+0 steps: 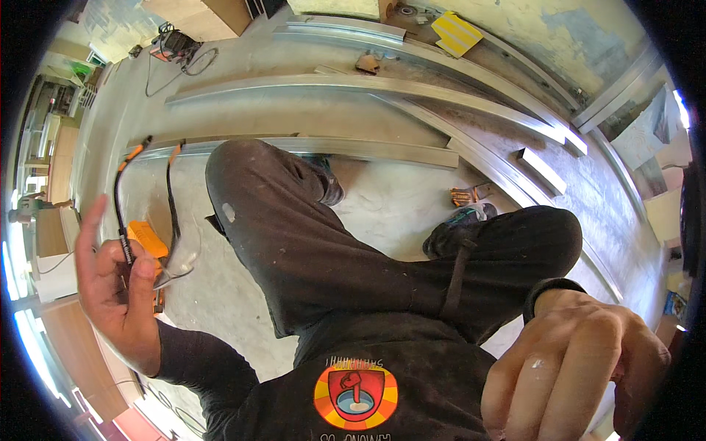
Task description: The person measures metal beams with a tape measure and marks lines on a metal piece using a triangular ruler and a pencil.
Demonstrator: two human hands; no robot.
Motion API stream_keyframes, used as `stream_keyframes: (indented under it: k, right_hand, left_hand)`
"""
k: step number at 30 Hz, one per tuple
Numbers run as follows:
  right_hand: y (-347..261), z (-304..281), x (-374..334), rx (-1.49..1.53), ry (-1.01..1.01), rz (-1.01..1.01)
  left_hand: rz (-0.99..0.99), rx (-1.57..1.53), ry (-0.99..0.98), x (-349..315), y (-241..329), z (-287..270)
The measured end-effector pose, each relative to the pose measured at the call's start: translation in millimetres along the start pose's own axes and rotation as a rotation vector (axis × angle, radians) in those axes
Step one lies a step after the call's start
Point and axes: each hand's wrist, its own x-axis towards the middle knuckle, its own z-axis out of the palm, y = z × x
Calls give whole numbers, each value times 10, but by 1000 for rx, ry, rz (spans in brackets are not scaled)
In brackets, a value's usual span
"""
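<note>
At the left my left hand [118, 283] holds up a pair of safety glasses [174, 209], pinching one black-and-orange temple between thumb and fingers. The other temple stands apart, pointing away from me, and the clear lens hangs beside my thumb. My index finger sticks out straight. Close to the camera at the lower right is my right hand [570, 360], a dark band at its wrist. Its fingers are bent and pressed together, with the tips hidden, so anything in them cannot be made out. An orange object [147, 239] shows behind the glasses, partly covered.
Long metal profiles [353, 82] lie across the concrete floor beyond my legs. A short metal piece [542, 170] and an orange-and-dark work glove [465, 196] lie near my shoe. A corded machine [174, 45] stands far left; a yellow striped item [456, 34] rests by the wall.
</note>
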Motion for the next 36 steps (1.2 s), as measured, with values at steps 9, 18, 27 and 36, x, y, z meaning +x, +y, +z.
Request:
stream_keyframes:
  k: [9,18,27,36]
  right_hand:
    - [-79,-11,-120,9,-19,-25]
    - [-310,-9,-365,4,-8,23]
    - [-192,116,234,1,-1,64]
    - [-93,73,337,-3,2,96]
  left_hand:
    - [61,14,51,-53,-100,-146]
    - [225,-88,12,-14,-107,-106]
    - [228,-174,7,10,-56,14]
    - [286,-187,-68,97,-40,82]
